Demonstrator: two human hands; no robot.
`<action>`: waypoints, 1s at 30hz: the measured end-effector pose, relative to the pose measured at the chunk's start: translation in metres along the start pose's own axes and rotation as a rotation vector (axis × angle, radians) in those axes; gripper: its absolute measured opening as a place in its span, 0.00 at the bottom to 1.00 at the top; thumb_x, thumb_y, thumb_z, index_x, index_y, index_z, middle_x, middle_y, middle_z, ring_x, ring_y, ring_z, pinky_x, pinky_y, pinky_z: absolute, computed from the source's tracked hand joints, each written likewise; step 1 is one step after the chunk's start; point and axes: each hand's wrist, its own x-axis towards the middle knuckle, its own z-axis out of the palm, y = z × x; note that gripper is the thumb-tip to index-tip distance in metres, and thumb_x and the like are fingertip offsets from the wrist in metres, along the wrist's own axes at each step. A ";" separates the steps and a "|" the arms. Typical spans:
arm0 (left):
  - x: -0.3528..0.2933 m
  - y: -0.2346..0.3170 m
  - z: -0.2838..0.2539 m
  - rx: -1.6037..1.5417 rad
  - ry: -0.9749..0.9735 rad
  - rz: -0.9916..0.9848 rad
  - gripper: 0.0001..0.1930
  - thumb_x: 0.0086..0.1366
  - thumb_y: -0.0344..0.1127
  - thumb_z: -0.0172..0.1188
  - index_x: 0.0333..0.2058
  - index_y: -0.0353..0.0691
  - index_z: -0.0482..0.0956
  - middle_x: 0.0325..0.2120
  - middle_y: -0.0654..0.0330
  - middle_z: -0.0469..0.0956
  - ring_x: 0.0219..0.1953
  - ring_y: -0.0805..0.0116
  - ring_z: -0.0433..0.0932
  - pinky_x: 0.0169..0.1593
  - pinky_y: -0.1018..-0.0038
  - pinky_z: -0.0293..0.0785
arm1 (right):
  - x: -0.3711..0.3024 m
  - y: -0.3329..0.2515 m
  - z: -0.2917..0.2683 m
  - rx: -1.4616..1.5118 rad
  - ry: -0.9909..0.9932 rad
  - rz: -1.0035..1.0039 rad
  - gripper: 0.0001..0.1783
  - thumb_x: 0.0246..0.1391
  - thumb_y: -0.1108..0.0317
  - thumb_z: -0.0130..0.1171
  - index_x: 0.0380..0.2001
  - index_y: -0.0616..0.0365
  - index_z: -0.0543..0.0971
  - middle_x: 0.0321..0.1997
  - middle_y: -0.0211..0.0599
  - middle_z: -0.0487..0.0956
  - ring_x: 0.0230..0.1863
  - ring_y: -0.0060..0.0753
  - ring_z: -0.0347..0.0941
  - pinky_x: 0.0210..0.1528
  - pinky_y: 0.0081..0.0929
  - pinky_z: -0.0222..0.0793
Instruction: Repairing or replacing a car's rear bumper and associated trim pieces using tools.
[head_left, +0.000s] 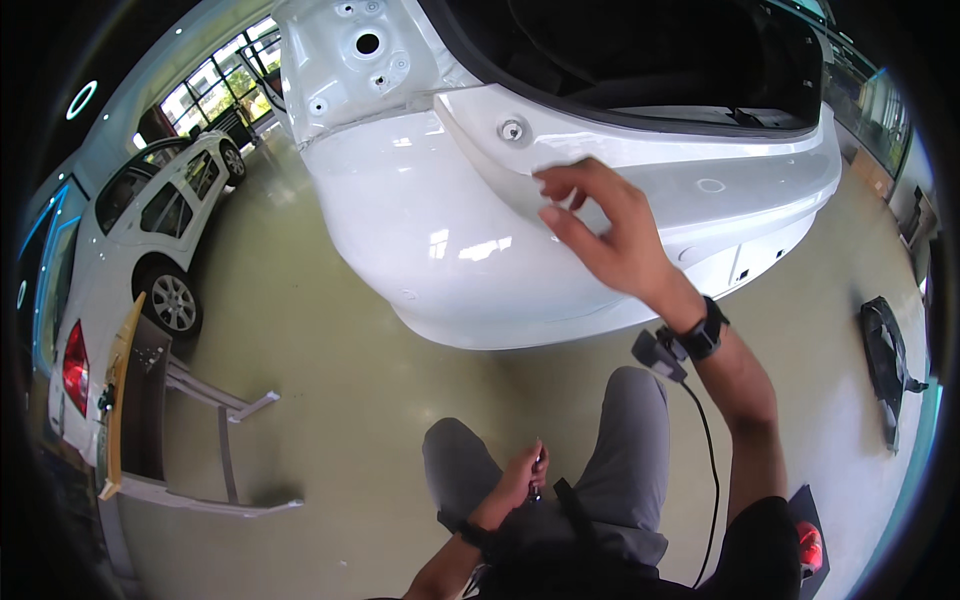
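Before me is the rear corner of a white car body (400,210), with a glossy bumper and an open cavity above it. My right hand (615,225) hovers over the bumper's top edge, its thumb and curled fingers apart. Nothing shows between them, and I cannot tell whether the fingertips touch the paint. Low in front of my lap, my left hand (522,475) is closed around a small dark hand tool with a shiny metal end (536,490); its exact kind is hidden by the fingers. A round metal fitting (512,130) sits in the white panel beyond my right hand.
A cable (713,460) hangs from the device on my right wrist. At the left, a workbench with a wooden edge (125,390) stands beside another white car (160,210). A black bag-like item (882,365) lies on the floor at the right, and a red object (809,547) sits lower right.
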 end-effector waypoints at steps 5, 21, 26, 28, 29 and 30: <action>-0.046 0.090 0.064 -0.119 -0.140 0.104 0.17 0.66 0.52 0.43 0.28 0.46 0.64 0.16 0.71 0.55 0.15 0.82 0.51 0.21 0.81 0.51 | -0.146 -0.025 0.008 0.331 -0.387 0.170 0.11 0.50 0.64 0.56 0.31 0.61 0.75 0.30 0.39 0.75 0.33 0.40 0.71 0.34 0.31 0.66; -0.059 0.229 0.181 0.160 -0.515 0.468 0.16 0.70 0.45 0.34 0.39 0.39 0.66 0.22 0.62 0.67 0.24 0.71 0.67 0.33 0.74 0.65 | -0.143 -0.069 0.003 0.048 -0.157 0.197 0.17 0.39 0.59 0.65 0.26 0.59 0.70 0.15 0.34 0.68 0.16 0.40 0.68 0.19 0.30 0.63; -0.049 0.282 0.185 0.552 -0.407 0.607 0.21 0.69 0.48 0.36 0.42 0.35 0.69 0.25 0.59 0.72 0.29 0.72 0.71 0.36 0.74 0.67 | -0.083 -0.076 -0.018 -0.032 -0.096 0.309 0.21 0.37 0.54 0.67 0.22 0.59 0.70 0.08 0.33 0.63 0.10 0.36 0.62 0.16 0.28 0.59; -0.042 0.302 0.188 0.856 -0.362 0.743 0.21 0.69 0.49 0.38 0.39 0.36 0.72 0.22 0.62 0.73 0.26 0.78 0.71 0.33 0.79 0.67 | -0.063 -0.075 -0.015 -0.106 -0.057 0.360 0.21 0.36 0.55 0.66 0.21 0.59 0.70 0.07 0.33 0.63 0.09 0.34 0.61 0.15 0.27 0.58; -0.041 0.309 0.190 0.921 -0.307 0.815 0.18 0.68 0.46 0.43 0.36 0.37 0.73 0.19 0.61 0.73 0.23 0.74 0.71 0.30 0.80 0.67 | -0.056 -0.072 -0.015 -0.144 -0.035 0.390 0.19 0.37 0.56 0.65 0.21 0.60 0.70 0.08 0.33 0.65 0.09 0.34 0.62 0.15 0.27 0.59; -0.040 0.315 0.191 0.913 -0.321 0.815 0.18 0.68 0.46 0.43 0.36 0.37 0.73 0.19 0.61 0.73 0.23 0.74 0.71 0.30 0.80 0.67 | -0.049 -0.069 -0.014 -0.181 -0.014 0.420 0.17 0.38 0.58 0.63 0.20 0.60 0.70 0.08 0.33 0.66 0.09 0.34 0.62 0.15 0.26 0.59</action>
